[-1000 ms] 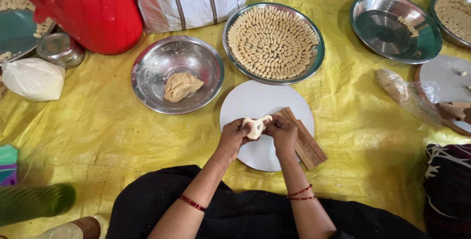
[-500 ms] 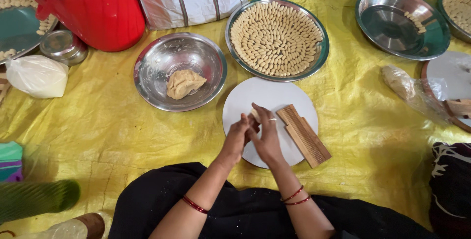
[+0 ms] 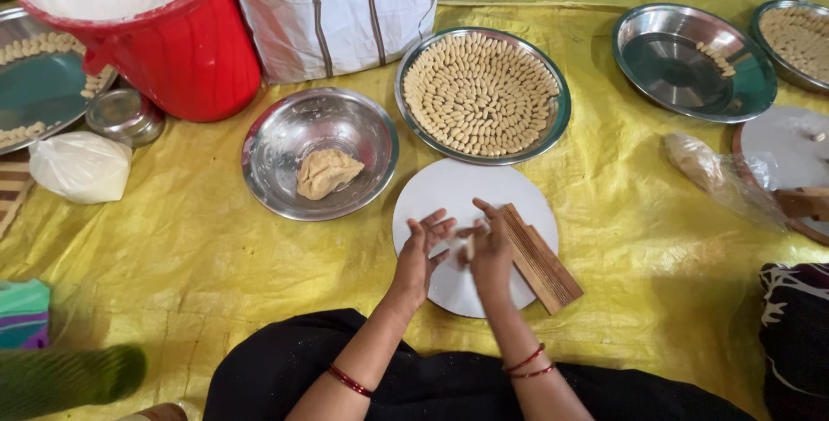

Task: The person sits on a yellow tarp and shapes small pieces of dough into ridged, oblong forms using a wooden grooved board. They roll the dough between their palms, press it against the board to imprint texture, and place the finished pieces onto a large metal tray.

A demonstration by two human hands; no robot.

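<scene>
At the far left a steel tray [image 3: 34, 93] holds shaped dough pieces, with a small steel lid [image 3: 125, 116] and a white bag [image 3: 79, 166] below it. The red bucket [image 3: 160, 37] of flour stands beside them, then the steel bowl [image 3: 319, 153] with one dough lump [image 3: 326, 171] in it.

Your left hand [image 3: 420, 253] and right hand [image 3: 489, 248] meet above the white board [image 3: 458, 189], palms facing, fingers straight and loosely spread. A second ago both hands pinched a pale dough piece [image 3: 467, 248] at their fingertips; half a second ago they had closed flat over it. Now it shows only as a blurred sliver between the palms, so you appear to be rolling it, past pinching and into shaping. I cannot tell its form.

The ridged wooden block [image 3: 540, 259] lies just beside your right hand, partly on the board and untouched. Behind the board, the full plate [image 3: 482, 94] of shaped pieces sits as before. Further right, a nearly bare steel plate [image 3: 693, 63] carries a few pieces, and a wrapped dough roll [image 3: 695, 160] lies on the yellow sheet [image 3: 630, 240].
</scene>
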